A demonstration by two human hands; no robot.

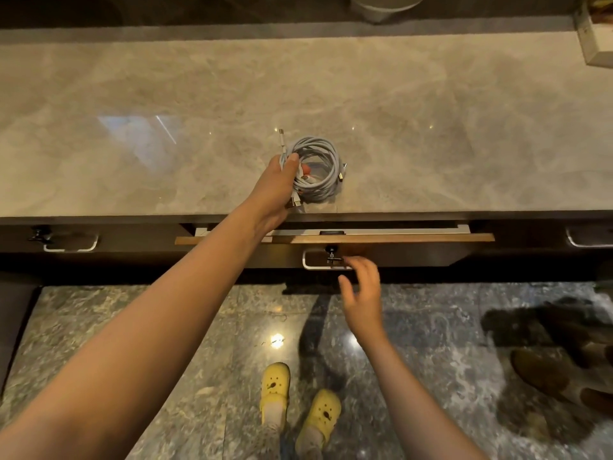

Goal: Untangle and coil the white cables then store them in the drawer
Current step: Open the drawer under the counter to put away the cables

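On glossy marble counter [431, 111], left hand [275, 190] gripping round cable coil [331, 161]

A grey marble countertop [414, 104] runs across the room. At its back edge stands a pale round pot [384, 6], and at its far right end a box [595, 38]. Below its front edge, yellow clogs [275, 386] and brown shoes [537, 370] rest on the glossy stone floor [132, 327].

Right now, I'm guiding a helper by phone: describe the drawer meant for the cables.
Below the marble counter runs a row of dark drawers with silver handles. The middle drawer sits directly under the coiled white cables. Unlike its neighbours, it stands ajar, showing a light wooden top edge.
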